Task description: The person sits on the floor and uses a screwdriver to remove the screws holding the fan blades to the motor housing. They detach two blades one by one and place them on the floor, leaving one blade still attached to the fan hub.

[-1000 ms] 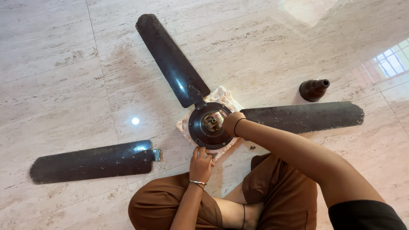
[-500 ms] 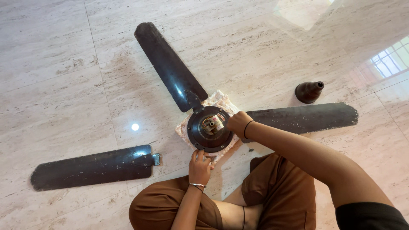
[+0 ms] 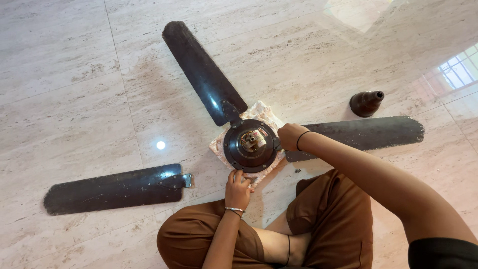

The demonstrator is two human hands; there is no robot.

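- The left hand [image 3: 238, 188] rests at the 6 o'clock edge of the fan motor [image 3: 251, 145], fingers curled together against its rim
- The right hand [image 3: 290, 135] reaches in from 3 o'clock, fingers closed at the root of the attached blade [image 3: 358, 135]; what they pinch I cannot tell
- The motor sits on a pale cloth [image 3: 264, 112] on the marble floor [image 3: 64, 114], a second blade [image 3: 201, 69] pointing to 11 o'clock
- A loose blade [image 3: 112, 190] lies at 8 o'clock, a dark cone cover [image 3: 366, 103] at 2 o'clock
- Since a second ago the right hand has slid from the motor's hub out to its 3 o'clock rim
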